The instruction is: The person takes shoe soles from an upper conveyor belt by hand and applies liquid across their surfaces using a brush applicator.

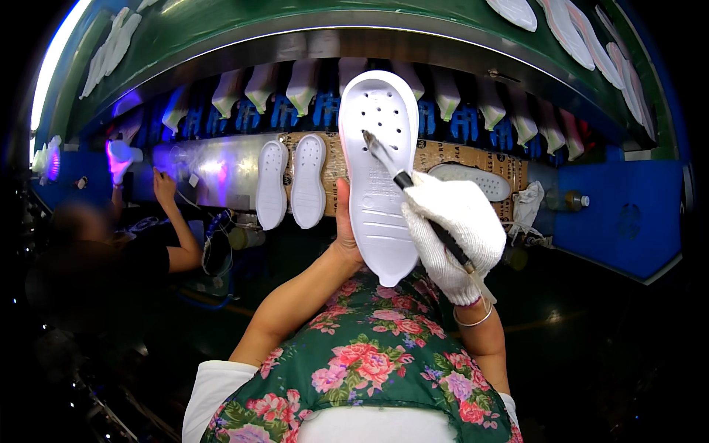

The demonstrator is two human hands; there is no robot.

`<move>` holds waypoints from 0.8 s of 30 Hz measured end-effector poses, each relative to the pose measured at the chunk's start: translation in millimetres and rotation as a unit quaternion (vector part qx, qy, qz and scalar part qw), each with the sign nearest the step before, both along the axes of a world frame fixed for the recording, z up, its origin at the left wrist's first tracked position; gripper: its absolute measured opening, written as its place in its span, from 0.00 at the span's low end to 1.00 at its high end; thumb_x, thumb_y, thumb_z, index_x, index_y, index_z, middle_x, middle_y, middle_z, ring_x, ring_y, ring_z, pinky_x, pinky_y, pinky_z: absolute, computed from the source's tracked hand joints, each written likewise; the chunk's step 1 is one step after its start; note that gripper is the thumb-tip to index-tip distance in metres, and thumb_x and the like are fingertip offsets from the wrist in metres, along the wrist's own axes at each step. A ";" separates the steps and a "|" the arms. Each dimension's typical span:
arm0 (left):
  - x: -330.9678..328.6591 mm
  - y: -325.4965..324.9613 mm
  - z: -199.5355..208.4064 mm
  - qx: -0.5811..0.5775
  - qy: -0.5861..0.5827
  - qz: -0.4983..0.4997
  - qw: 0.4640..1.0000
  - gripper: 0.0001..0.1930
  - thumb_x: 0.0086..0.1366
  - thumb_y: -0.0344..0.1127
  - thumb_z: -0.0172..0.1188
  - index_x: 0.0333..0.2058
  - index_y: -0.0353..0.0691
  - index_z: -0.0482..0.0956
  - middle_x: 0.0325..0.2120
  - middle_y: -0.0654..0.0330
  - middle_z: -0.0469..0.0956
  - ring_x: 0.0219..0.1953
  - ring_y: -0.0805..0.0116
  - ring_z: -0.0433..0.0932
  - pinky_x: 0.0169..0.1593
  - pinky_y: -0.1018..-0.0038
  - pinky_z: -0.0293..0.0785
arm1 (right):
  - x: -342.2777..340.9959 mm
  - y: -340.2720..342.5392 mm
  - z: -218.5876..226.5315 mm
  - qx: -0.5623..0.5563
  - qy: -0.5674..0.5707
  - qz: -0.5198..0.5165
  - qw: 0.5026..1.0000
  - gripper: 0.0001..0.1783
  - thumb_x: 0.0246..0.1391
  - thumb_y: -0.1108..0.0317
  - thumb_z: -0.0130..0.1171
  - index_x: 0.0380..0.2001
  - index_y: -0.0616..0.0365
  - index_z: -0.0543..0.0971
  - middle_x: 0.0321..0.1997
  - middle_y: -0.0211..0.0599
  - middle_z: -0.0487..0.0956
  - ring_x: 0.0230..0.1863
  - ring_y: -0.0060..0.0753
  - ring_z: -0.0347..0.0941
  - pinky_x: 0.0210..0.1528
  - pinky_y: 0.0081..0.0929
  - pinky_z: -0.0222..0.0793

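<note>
One bare left hand (346, 232) grips one sole (379, 214), one gloved right hand (467, 220) one brush (389, 163); two soles (308, 181) lie leftward.

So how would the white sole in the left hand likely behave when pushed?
The sole looks fairly stiff, showing no obvious sag in the left hand. Its smooth-looking rim might slip slightly, while its broad shape should resist rolling.
</note>
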State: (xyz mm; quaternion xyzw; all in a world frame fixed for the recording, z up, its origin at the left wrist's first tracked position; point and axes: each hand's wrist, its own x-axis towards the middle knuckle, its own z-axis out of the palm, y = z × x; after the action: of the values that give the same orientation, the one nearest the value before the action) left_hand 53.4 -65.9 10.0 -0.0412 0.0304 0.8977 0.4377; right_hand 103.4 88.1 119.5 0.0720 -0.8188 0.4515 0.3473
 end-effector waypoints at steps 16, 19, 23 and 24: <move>10.8 14.2 -6.7 -0.194 0.030 -0.004 0.981 0.51 0.58 0.79 0.53 0.69 0.45 0.62 0.64 0.49 0.68 0.64 0.48 0.70 0.70 0.51 0.63 | -7.0 -19.2 -0.2 -0.147 0.002 -0.067 0.987 0.11 0.48 0.82 0.67 0.38 0.68 0.84 0.42 0.49 0.86 0.43 0.38 0.83 0.49 0.31 0.76; 10.9 12.6 -25.8 -0.089 0.004 -0.012 0.996 0.45 0.63 0.72 0.54 0.68 0.44 0.62 0.63 0.52 0.71 0.64 0.54 0.71 0.68 0.53 0.66 | -6.7 -22.0 1.1 -0.036 0.009 -0.063 0.997 0.11 0.47 0.81 0.68 0.37 0.64 0.85 0.40 0.47 0.86 0.40 0.39 0.83 0.46 0.30 0.77; -1.1 11.0 -25.4 -0.125 0.046 -0.005 0.991 0.47 0.64 0.76 0.46 0.68 0.43 0.62 0.63 0.51 0.70 0.63 0.53 0.72 0.67 0.54 0.68 | -6.0 -15.8 -6.8 -0.124 -0.003 0.000 0.992 0.10 0.47 0.81 0.67 0.36 0.64 0.85 0.40 0.47 0.86 0.39 0.41 0.83 0.45 0.30 0.77; -4.8 9.7 -21.2 -0.086 0.053 0.007 0.995 0.46 0.65 0.76 0.45 0.68 0.44 0.61 0.63 0.50 0.70 0.63 0.53 0.72 0.67 0.54 0.69 | -6.8 -13.1 -10.8 -0.109 0.016 -0.046 0.993 0.10 0.47 0.82 0.66 0.36 0.65 0.85 0.41 0.48 0.86 0.40 0.41 0.83 0.44 0.30 0.77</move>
State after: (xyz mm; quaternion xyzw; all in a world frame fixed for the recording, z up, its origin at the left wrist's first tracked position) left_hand 48.7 -56.2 -11.2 -0.0309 0.1302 0.8956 0.4243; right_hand 96.6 75.0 108.7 0.0031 -0.7616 0.5200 0.3866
